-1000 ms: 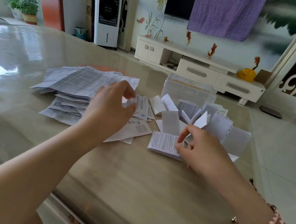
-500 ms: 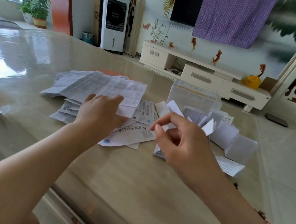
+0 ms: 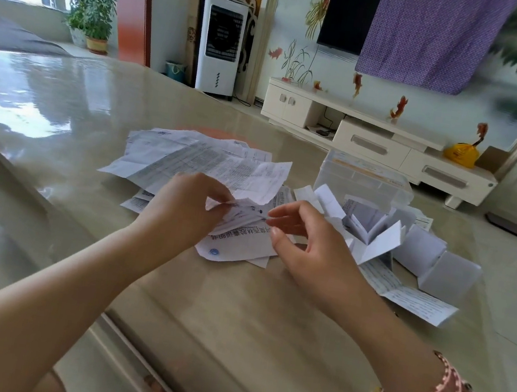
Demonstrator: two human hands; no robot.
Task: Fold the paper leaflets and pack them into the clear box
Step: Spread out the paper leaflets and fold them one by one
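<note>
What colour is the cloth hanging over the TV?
Purple with fine dots, in the head view.

Head-worn camera looks forward and down, close over the table [image 3: 233, 309].

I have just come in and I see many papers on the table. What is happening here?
A person is sorting paper leaflets at a table. The left hand pinches a leaflet from the unfolded pile, and the right hand reaches toward it with relaxed fingers. Folded leaflets lie on the right, in front of the clear box.
</note>
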